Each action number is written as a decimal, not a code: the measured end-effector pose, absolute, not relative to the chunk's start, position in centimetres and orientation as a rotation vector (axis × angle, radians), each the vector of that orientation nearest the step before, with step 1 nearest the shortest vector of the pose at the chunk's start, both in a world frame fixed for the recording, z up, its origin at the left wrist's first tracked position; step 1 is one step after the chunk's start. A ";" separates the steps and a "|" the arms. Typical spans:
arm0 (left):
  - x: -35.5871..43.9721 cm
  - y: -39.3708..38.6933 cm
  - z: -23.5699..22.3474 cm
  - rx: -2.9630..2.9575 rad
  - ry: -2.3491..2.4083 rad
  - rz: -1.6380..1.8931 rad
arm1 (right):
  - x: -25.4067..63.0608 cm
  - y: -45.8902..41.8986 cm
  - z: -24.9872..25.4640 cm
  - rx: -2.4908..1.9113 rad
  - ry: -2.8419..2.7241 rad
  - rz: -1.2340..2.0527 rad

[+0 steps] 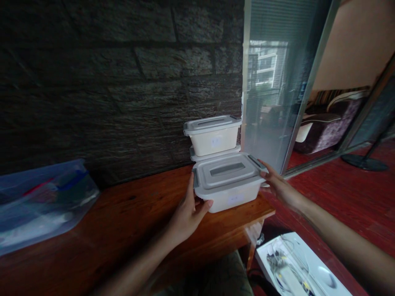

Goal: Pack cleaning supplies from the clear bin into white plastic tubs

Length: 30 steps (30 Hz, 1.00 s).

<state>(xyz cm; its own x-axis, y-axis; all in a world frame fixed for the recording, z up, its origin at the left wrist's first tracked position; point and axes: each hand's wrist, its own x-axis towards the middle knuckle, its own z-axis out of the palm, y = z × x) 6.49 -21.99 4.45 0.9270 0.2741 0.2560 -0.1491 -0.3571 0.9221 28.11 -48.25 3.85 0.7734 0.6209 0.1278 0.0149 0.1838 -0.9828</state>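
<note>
A white lidded container (230,183) with a grey lid stands on the wooden table (123,222) near its right end. My left hand (188,211) grips its left side, thumb under the front edge. My right hand (274,181) holds its right end, fingers against the lid clip. Behind it, two more white lidded containers (212,135) are stacked against the dark stone wall.
A clear plastic bag (40,201) with items inside lies at the table's left. A glass sliding door (277,102) stands right of the containers. On the red floor below the table's right edge lies a white box (302,267) with cables.
</note>
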 end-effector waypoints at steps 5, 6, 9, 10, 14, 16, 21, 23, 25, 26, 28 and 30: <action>6.0 -20.9 5.5 1.811 0.129 0.493 | 29.8 -48.5 4.8 -1.419 -0.567 0.397; 6.2 -20.5 5.8 1.749 0.174 0.529 | 30.4 -48.4 4.9 -1.428 -0.542 0.386; 7.3 -19.3 6.7 1.534 0.338 0.595 | 31.9 -48.0 5.3 -1.443 -0.488 0.367; 7.8 -19.0 7.0 1.488 0.375 0.584 | 32.3 -47.9 5.4 -1.450 -0.477 0.361; 9.3 -18.0 8.0 1.450 0.370 0.452 | 32.9 -47.5 6.0 -1.467 -0.449 0.356; 9.7 -17.7 8.3 1.444 0.348 0.394 | 32.9 -47.4 6.3 -1.462 -0.441 0.382; 10.0 -17.4 8.5 1.433 0.334 0.319 | 32.9 -47.3 6.9 -1.413 -0.448 0.481; 10.1 -17.3 8.4 1.440 0.341 0.306 | 33.0 -47.3 6.9 -1.397 -0.450 0.496; 10.1 -17.2 8.5 1.453 0.353 0.291 | 33.1 -47.5 6.9 -1.394 -0.450 0.509; 10.1 -17.2 8.6 1.462 0.360 0.282 | 33.1 -47.5 6.9 -1.397 -0.449 0.515; 10.1 -17.2 8.8 1.484 0.375 0.267 | 33.2 -47.6 6.8 -1.410 -0.444 0.521; 10.0 -17.3 9.1 1.512 0.393 0.263 | 33.2 -47.7 6.8 -1.431 -0.439 0.515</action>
